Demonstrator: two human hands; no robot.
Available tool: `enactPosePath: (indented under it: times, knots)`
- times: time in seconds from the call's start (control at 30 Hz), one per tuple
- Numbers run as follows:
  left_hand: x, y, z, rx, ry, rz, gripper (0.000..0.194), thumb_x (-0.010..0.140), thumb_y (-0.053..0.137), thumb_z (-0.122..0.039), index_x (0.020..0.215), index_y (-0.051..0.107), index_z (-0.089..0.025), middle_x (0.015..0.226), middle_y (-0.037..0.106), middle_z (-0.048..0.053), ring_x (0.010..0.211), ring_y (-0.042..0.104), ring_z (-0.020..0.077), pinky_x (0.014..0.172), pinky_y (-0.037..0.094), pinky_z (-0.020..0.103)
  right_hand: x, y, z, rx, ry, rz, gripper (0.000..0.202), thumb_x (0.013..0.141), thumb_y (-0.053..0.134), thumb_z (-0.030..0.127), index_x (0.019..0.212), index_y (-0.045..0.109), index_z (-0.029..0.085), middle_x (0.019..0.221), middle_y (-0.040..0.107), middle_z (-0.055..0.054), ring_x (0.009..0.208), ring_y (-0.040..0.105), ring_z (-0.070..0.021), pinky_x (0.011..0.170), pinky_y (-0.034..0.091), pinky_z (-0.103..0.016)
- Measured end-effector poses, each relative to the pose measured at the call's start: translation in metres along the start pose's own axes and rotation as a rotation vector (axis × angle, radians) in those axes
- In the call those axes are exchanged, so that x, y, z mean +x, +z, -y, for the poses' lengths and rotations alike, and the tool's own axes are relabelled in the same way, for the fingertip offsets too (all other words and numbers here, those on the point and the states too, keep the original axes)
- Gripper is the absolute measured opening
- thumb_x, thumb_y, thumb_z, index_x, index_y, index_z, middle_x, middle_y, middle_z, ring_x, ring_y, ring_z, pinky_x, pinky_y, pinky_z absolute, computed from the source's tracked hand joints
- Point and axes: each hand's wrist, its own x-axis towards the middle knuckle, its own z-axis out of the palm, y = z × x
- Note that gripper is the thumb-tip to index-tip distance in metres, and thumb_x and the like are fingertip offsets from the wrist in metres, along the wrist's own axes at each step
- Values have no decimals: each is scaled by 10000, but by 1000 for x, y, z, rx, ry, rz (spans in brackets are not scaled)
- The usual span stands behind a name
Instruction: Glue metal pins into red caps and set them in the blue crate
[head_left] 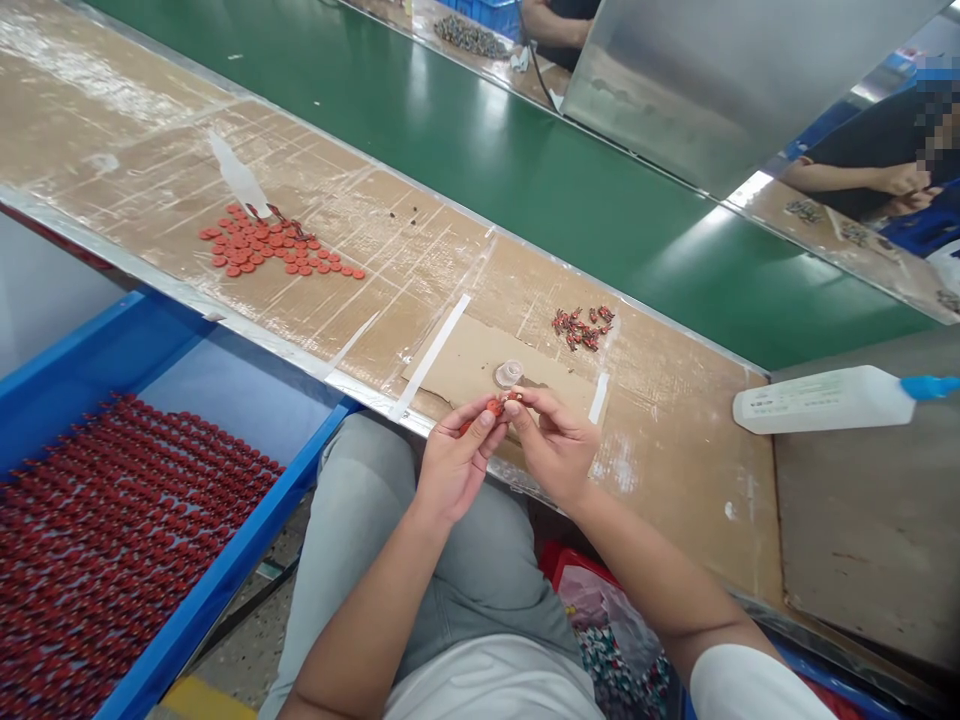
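My left hand (463, 455) pinches a small red disc (493, 407) between thumb and fingers, above the front edge of the bench. Close against it, my right hand (553, 440) has its fingertips closed on a small red and dark figure-like piece (511, 397), which touches or nearly touches the disc. Just beyond my fingers a small clear round cup (508, 373) stands on a cardboard sheet (472, 360). Further back to the right lies a small pile of red and dark pieces (583, 328). Many loose red discs (259, 242) are spread out on the left of the bench.
A blue tray (247, 490) with rows of red pieces stands at lower left. A white bottle with a blue cap (825, 398) lies at the right. Behind the bench runs a green conveyor belt (450, 140). Co-workers' arms (862, 180) show across it. A bag of small parts (611, 630) is below.
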Motion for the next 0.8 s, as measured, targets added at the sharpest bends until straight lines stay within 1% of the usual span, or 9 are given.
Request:
enactPosePath:
  times: [0.27,0.53,0.7,0.8]
  knots:
    - [0,0,1,4,-14,-42,237,680,765,-181,915,734,-170,963,768,40,877,716,113,869,543,203,0,1,-4,-53,-21,-14,177,798,691,245,974,706,259,940,724,-39,854,688,-182,810,581,-371]
    - [0,0,-1,10,-11,-20,197,719,733,-164,915,739,-168,952,770,29,865,711,87,822,541,147,0,3,-7,-55,-31,-6,177,800,688,234,973,704,264,950,723,-37,861,685,-179,821,577,-372]
    - [0,-1,0,-1,2,-22,190,725,726,-158,915,738,-166,942,770,26,857,712,84,822,545,147,0,4,-7,-30,-55,-6,202,794,691,201,983,706,270,945,720,-32,857,685,-177,814,577,-368]
    - [0,-1,-1,-1,2,-36,197,708,742,-161,905,739,-167,947,770,28,854,713,88,831,547,158,0,5,-7,-43,-54,-2,197,801,684,213,987,706,276,950,720,-31,857,686,-179,811,579,-365]
